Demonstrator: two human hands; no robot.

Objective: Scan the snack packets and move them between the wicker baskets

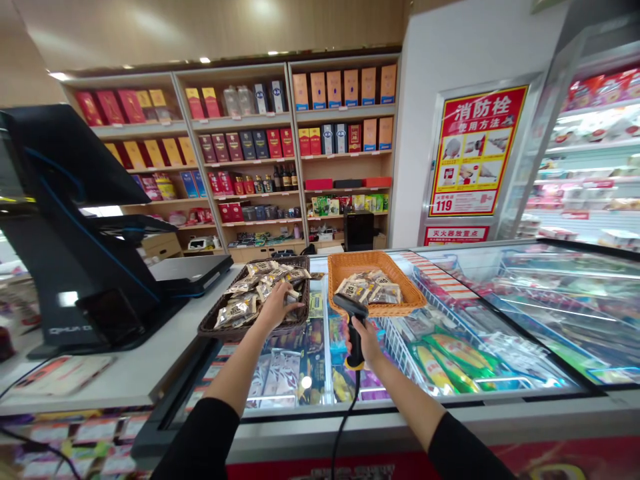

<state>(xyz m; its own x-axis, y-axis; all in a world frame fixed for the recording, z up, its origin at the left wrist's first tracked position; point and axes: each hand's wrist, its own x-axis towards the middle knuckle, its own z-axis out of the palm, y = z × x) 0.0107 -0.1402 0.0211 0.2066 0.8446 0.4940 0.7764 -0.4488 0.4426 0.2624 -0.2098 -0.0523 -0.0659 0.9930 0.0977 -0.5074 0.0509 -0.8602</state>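
My left hand [276, 308] reaches into a dark brown woven basket [206, 325] heaped with small silver-and-brown snack packets [237, 309]. Its fingers are closed about one packet [292, 300] near the basket's right side; the hand partly hides it. In my right hand [369, 341] is a black handheld barcode scanner [355, 337] with a yellow-tipped grip, held upright by the handle. The scanner's head overlaps the front left corner of an orange-brown woven basket [407, 293]. Several similar packets [373, 287] lie in that basket.
Both baskets rest on a glass-topped freezer [500, 320] filled with frozen goods. The scanner's cable [345, 420] hangs down in front. At left, a checkout terminal [95, 233] and a flat scale [193, 270] stand on a counter [130, 373]. Shelves [253, 163] of boxes stand behind.
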